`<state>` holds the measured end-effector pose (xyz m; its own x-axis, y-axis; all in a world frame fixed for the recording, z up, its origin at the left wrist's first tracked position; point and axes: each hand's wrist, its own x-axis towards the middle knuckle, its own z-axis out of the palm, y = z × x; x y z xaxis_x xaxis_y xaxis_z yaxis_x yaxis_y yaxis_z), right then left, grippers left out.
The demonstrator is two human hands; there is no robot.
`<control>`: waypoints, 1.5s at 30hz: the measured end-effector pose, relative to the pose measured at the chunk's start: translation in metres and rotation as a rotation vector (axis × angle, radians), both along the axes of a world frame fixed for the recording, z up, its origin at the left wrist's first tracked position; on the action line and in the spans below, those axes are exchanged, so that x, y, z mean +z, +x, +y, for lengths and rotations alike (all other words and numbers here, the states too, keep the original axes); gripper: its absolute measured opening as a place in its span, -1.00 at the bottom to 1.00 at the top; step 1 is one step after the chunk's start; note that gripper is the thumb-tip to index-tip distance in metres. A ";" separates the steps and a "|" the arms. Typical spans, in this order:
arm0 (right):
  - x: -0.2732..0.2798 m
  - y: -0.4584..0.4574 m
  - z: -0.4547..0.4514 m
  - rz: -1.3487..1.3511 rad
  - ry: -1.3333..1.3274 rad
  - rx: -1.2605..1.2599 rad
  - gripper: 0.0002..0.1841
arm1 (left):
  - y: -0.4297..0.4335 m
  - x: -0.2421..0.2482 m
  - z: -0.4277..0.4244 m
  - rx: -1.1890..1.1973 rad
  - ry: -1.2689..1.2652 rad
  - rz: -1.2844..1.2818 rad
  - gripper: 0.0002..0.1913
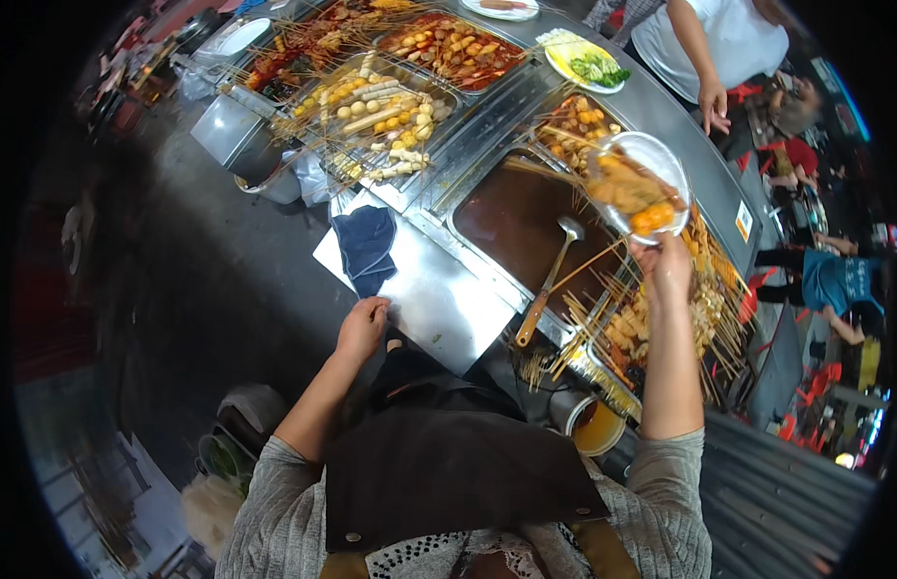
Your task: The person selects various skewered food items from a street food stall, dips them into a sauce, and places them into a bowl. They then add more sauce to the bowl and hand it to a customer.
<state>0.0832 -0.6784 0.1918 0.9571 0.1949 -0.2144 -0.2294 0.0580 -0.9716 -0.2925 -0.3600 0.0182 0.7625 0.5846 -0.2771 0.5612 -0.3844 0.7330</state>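
My right hand [664,271] grips the near rim of a white plate [655,155] over the right side of the food stall. Skewered food [633,192], orange and brown and blurred, lies on that plate. My left hand [363,329] is at the near edge of a steel board [441,289], fingers curled together. Just beyond it a dark blue cloth [365,246] lies crumpled on the board; whether the fingers pinch it is hidden. A ladle with a wooden handle [537,315] rests across the edge of a pan of brown broth [499,210], its metal bowl over the liquid.
Skewers fill a wire rack [383,116], a red-sauce tray [456,51] and a right-hand tray [629,329], sticks jutting out. A plate of greens [582,61] stands on the counter. A person in white [709,47] stands across it. A bucket of yellow liquid [597,427] sits below.
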 end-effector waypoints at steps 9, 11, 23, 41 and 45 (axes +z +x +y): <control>-0.118 -0.259 0.121 0.596 0.162 -0.139 -0.62 | -0.045 -0.033 0.073 -0.211 -0.114 0.071 -0.76; -0.140 -0.287 0.147 0.654 0.169 -0.243 -0.61 | -0.063 -0.044 0.090 -0.194 -0.163 0.088 -0.77; -0.186 -0.344 0.018 0.022 -0.425 -0.317 -0.58 | -0.136 -0.115 0.148 -0.125 -0.319 0.135 -0.80; -0.121 -0.320 -0.101 -0.015 -0.466 -0.510 -0.59 | 0.087 0.148 0.083 -0.653 0.623 -0.480 -0.79; -0.082 -0.253 -0.096 -0.275 -0.626 -0.506 -0.72 | 0.153 0.120 0.076 -0.995 0.986 -0.210 -0.74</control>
